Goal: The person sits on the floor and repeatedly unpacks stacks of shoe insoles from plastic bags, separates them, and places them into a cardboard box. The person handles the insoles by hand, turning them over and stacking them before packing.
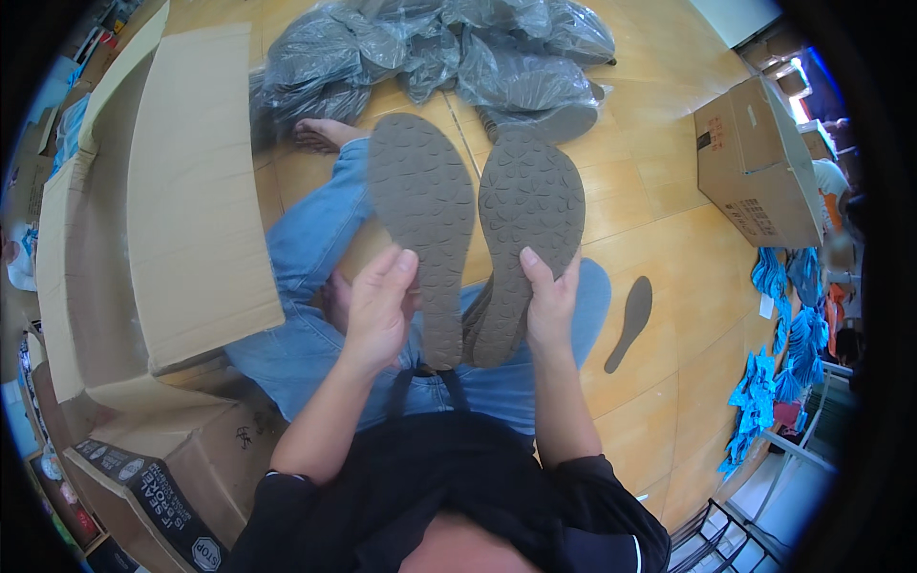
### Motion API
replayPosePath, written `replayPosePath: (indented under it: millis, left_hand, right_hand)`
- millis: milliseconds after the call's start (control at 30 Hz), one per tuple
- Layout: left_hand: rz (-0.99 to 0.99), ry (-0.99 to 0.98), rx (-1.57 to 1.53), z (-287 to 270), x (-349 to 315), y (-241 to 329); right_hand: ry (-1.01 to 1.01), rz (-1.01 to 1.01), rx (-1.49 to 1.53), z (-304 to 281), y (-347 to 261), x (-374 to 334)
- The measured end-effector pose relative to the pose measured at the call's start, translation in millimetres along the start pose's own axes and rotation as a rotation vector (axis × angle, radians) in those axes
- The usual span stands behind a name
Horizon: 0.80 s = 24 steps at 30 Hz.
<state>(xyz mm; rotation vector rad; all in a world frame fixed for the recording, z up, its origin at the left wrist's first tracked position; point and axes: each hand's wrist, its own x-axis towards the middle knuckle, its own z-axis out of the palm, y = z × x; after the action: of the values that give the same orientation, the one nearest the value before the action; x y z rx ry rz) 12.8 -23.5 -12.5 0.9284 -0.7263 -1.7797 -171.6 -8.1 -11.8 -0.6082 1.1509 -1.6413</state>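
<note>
Two grey-brown shoe soles with a raised pattern are held up side by side in front of me, toes pointing away. My left hand [381,301] grips the left sole [420,205] near its narrow middle, thumb on the patterned face. Around the right sole [531,205] my right hand [552,294] is closed, its thumb also on top. Another sole's edge shows behind the right one; how many lie there is hidden. The heels nearly touch, just above my lap. On the floor to the right lies a single sole [629,325].
A large open cardboard box [205,191] stands close on my left. Clear plastic bags [430,48] of soles lie beyond my feet. Another cardboard box [755,162] sits at the far right, with blue striped items [755,406] nearer me. My crossed legs [310,239] are under the soles.
</note>
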Motion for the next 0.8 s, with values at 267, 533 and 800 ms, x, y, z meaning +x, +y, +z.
replayPosePath:
  millis: [267, 533, 800]
  left_hand:
    - [-0.067, -0.188, 0.220, 47.5, 17.9, -15.6]
    - [-0.194, -0.205, 0.256, 64.7, 43.5, -42.1]
    - [-0.154, -0.111, 0.474, 20.8, 135.4, -119.5]
  right_hand:
    - [-0.077, 0.059, 0.064, -0.3, 14.9, -1.6]
    - [-0.086, -0.173, -0.123, -19.9, 31.7, 31.6]
    - [0.433, -0.327, -0.747, -166.8, 20.1, 25.3]
